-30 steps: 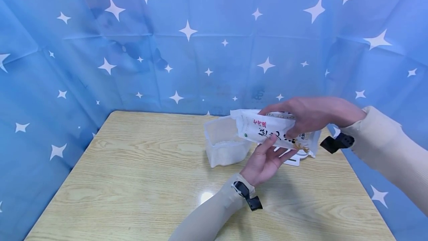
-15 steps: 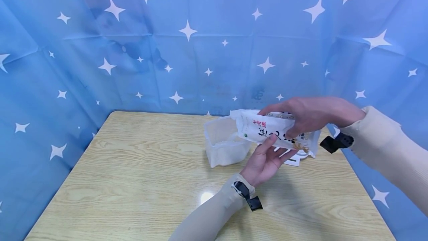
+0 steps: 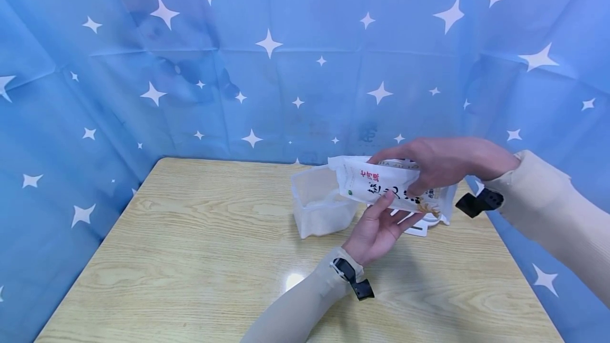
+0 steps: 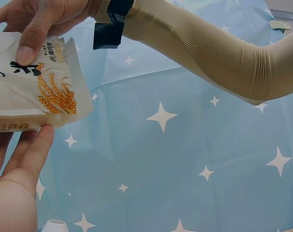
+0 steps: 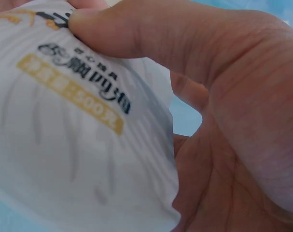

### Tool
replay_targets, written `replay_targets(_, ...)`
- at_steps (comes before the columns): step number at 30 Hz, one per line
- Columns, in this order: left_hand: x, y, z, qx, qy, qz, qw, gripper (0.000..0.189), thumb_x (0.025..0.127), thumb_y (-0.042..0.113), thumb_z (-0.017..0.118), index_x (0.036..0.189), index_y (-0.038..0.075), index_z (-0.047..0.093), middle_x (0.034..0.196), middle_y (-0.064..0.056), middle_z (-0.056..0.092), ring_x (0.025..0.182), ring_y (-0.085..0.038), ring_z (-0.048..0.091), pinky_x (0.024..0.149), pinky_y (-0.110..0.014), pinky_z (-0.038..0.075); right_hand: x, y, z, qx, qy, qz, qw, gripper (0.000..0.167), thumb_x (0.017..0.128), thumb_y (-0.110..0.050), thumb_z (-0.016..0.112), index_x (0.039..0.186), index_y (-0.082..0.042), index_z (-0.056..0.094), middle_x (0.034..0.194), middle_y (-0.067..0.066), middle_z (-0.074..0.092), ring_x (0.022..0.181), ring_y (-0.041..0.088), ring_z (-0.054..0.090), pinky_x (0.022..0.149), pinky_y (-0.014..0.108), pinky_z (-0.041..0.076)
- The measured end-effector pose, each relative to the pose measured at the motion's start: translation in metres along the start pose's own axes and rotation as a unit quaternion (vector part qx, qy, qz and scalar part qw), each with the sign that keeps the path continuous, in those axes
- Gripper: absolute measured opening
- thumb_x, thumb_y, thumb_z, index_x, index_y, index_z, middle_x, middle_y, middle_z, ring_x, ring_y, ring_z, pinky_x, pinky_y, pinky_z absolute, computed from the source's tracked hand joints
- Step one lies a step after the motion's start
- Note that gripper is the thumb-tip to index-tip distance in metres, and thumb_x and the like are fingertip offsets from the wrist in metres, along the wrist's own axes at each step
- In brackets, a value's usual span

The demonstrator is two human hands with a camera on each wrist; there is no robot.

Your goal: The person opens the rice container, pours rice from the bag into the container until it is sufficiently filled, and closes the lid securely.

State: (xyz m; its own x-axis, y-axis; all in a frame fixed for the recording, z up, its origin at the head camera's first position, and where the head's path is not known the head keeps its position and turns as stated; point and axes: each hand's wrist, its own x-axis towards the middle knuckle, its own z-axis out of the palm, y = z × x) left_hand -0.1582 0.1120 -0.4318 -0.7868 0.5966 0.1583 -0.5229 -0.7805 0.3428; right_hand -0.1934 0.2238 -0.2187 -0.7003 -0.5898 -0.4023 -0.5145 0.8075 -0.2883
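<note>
White bag [image 3: 381,178], and it's gripped from above by the right hand [image 3: 431,165]: thumb bent across the printed front, fingers over the top edge. Underneath, the left hand [image 3: 376,234] has it too, thumb pressed to the front, fingers reaching below the lower edge. So the bag is up off the table [image 3: 200,253], lying sideways, its left end at the right side of a translucent container [image 3: 324,222]; touching the rim or not, can't tell! Something pale sits low inside that container. Golden wheat ears [image 4: 57,94] show on the bag from the left wrist. Behind it, a flat white object [image 3: 416,228], mostly hidden. Then beige sleeves [image 3: 548,210], wood grain below, and star-patterned blue cloth [image 3: 310,75] all round the back.
</note>
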Motion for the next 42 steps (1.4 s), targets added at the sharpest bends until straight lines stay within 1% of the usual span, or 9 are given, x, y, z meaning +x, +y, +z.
replay_targets(13, -0.0019, 0.0004, 0.0014, -0.001, -0.003, -0.002, 1.0, 0.052, 0.101, 0.032, 0.066, 0.15, 0.034, 0.048, 0.158, 0.0, 0.047, 0.146, -0.025, 0.046, 0.121, -0.044, 0.044, -0.0008, -0.0024, -0.0002, -0.009, 0.001, 0.005, 0.9999, 0.082, 0.081, -0.008, 0.083, 0.152, -0.029, 0.047, 0.135, 0.006, 0.064, 0.1, 0.018, 0.063, 0.081, 0.034, 0.058)
replay_targets(30, -0.001, -0.0003, 0.0016, 0.004, -0.002, -0.001, 1.0, 0.045, 0.105, 0.031, 0.059, 0.149, 0.034, 0.048, 0.156, 0.0, 0.049, 0.143, -0.023, 0.049, 0.121, -0.044, 0.043, -0.0013, -0.0024, -0.0006, 0.0, -0.003, -0.003, 1.0, 0.081, 0.081, -0.004, 0.081, 0.151, -0.03, 0.048, 0.136, 0.006, 0.063, 0.102, 0.019, 0.062, 0.082, 0.035, 0.058)
replay_targets(35, -0.0006, -0.0007, 0.0012, 0.004, 0.0, 0.0, 1.0, 0.046, 0.105, 0.031, 0.059, 0.149, 0.034, 0.048, 0.156, 0.0, 0.049, 0.143, -0.023, 0.049, 0.121, -0.045, 0.043, -0.0008, -0.0018, -0.0005, 0.0, -0.004, 0.003, 1.0, 0.082, 0.082, -0.004, 0.081, 0.152, -0.029, 0.047, 0.139, 0.007, 0.062, 0.102, 0.019, 0.062, 0.082, 0.035, 0.058)
replay_targets(42, -0.0001, -0.0009, 0.0001, 0.002, 0.001, -0.003, 1.0, 0.047, 0.104, 0.031, 0.06, 0.149, 0.035, 0.048, 0.157, 0.0, 0.049, 0.144, -0.022, 0.049, 0.121, -0.045, 0.043, -0.0002, -0.0002, 0.0003, 0.001, -0.003, 0.002, 1.0, 0.082, 0.082, -0.004, 0.081, 0.152, -0.029, 0.047, 0.138, 0.006, 0.062, 0.103, 0.018, 0.063, 0.082, 0.035, 0.059)
